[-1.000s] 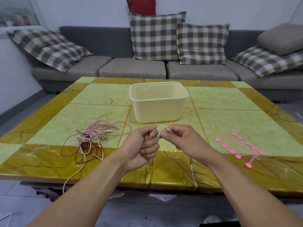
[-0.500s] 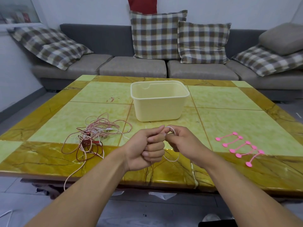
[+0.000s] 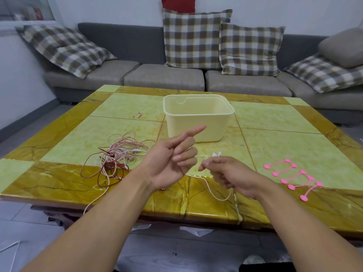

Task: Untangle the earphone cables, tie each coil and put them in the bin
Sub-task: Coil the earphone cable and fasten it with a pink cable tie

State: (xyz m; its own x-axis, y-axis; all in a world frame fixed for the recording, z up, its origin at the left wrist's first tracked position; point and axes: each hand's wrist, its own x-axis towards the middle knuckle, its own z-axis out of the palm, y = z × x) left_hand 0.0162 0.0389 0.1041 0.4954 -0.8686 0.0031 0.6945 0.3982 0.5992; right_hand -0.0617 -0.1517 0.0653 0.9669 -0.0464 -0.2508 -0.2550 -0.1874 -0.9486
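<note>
Head view: left hand [image 3: 169, 160] has uncurled, index out; right hand [image 3: 225, 173] pinches white cable [image 3: 218, 193]. Coiling restarts.

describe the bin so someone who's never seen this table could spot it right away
On the green and amber tiled table in front of the grey sofa, look near the middle, toward the far side. The bin is the open-topped pale cream plastic tub, the only upright container, with tangled cables to its near left and pink ties to its near right.
</note>
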